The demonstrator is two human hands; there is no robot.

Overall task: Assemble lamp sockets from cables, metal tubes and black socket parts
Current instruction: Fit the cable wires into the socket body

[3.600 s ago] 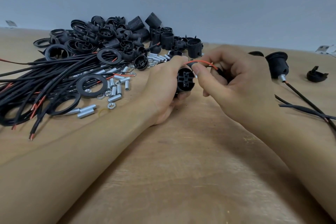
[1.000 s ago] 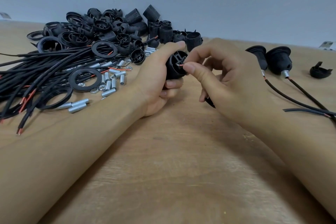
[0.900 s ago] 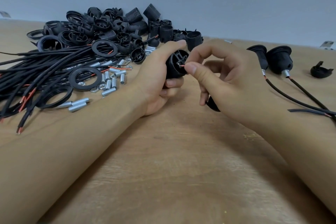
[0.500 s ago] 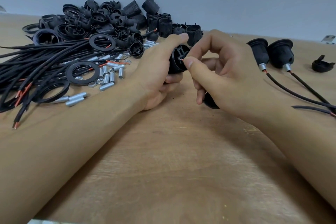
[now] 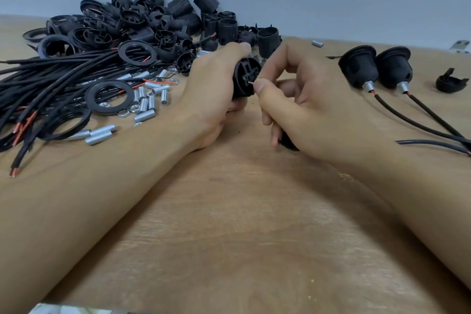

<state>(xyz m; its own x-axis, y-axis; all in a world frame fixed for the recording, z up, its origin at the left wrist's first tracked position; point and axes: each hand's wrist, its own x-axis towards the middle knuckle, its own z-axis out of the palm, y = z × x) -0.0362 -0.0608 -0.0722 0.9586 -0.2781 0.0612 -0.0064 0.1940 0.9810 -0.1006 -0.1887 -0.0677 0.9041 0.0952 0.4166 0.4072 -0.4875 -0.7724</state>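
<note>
My left hand point(image 5: 214, 89) grips a black socket insert point(image 5: 244, 79) just above the wooden table point(image 5: 242, 211), its terminal face turned toward me. My right hand point(image 5: 305, 109) pinches a thin red wire end point(image 5: 251, 82) between thumb and forefinger, right at the insert's terminal. A black part point(image 5: 289, 143) shows under the right hand's lower fingers; what it is stays hidden. Two assembled sockets point(image 5: 359, 66) point(image 5: 393, 66) with metal tubes and black cables point(image 5: 420, 125) stand at the right.
A heap of black socket parts point(image 5: 153, 23) lies at the back left. A bundle of black cables point(image 5: 51, 84), black rings point(image 5: 109, 97), metal tubes point(image 5: 147, 99) and nuts lie at the left. A black cap point(image 5: 449, 83) lies far right.
The red wire, looped over the insert 3.6 s ago, now has its tip at the terminal. Both hands stay together on the insert; the camera view has shifted slightly.
</note>
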